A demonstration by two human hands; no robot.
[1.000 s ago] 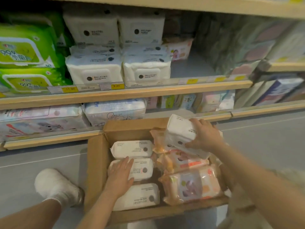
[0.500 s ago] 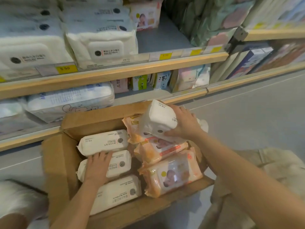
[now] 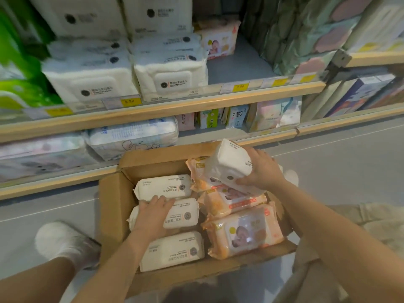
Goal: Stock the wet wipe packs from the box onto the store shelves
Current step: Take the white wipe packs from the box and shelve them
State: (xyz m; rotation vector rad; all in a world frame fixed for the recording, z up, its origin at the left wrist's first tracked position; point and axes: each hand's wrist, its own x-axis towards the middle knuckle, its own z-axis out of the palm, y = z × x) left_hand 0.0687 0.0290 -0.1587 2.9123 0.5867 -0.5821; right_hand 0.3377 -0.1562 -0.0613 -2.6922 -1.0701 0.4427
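- Two hands work inside an open cardboard box (image 3: 113, 206) that sits on the grey floor (image 3: 341, 171) in front of the store shelves.
- The right hand (image 3: 261, 169) grasps a white wet wipe pack (image 3: 229, 166), fingers curled round its near end; the pack is tilted and raised above the orange packs at the far right of the box.
- The left hand (image 3: 153, 217) lies on the middle white pack (image 3: 183, 215) of the left column, fingers extended forward and relaxed, the fingertips reaching the edge of the far white pack (image 3: 166, 185). It grasps nothing.
- A third, near white pack (image 3: 175, 250) completes the left column, all three lying flat, long sides across the box.
- The right column holds orange packs printed with a baby's face: a near orange pack (image 3: 244, 232), a middle orange pack (image 3: 229, 201) and a far one mostly hidden under the raised pack.
- The upper shelf (image 3: 175, 106) carries stacked large white packs (image 3: 172, 71) above yellow price tags (image 3: 240, 86), green packs (image 3: 19, 62) at the left, and a single orange pack (image 3: 220, 40) standing at the back of a bare stretch of shelf.
- The lower shelf (image 3: 54, 182) holds pale printed bundles (image 3: 135, 134) and small upright packs (image 3: 212, 118) further back.
- A foot in a white sock (image 3: 63, 241) rests on the floor left of the box.
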